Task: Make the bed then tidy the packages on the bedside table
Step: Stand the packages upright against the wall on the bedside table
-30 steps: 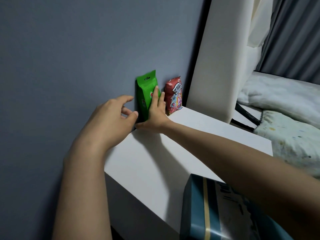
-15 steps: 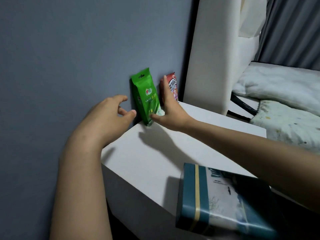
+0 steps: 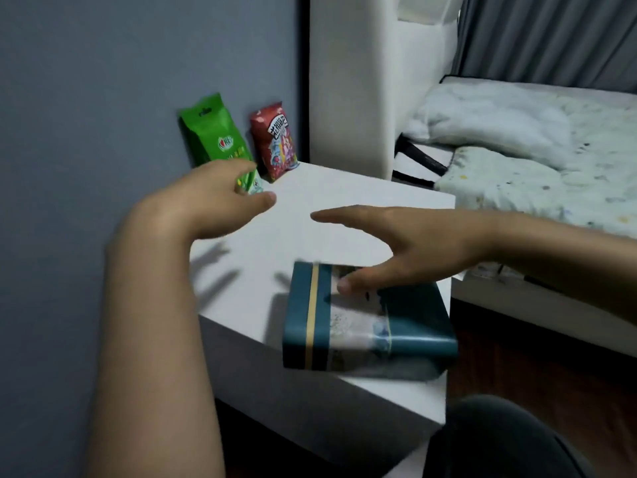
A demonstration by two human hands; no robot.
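A green packet and a red packet stand upright side by side against the grey wall at the back of the white bedside table. A dark teal box with a gold stripe lies at the table's front edge. My left hand hovers open over the table just in front of the green packet and covers its lower corner. My right hand is open above the back edge of the teal box, thumb over its top; whether it touches is unclear. Both hands hold nothing.
The padded white headboard rises right behind the table. The bed with a white pillow and a pale patterned cover lies to the right. Grey curtains hang at the far right. My knee shows at the bottom right.
Both hands have drawn back from the green packet, which now leans alone against the wall. My right hand has come down over the teal box. The view has tilted down.
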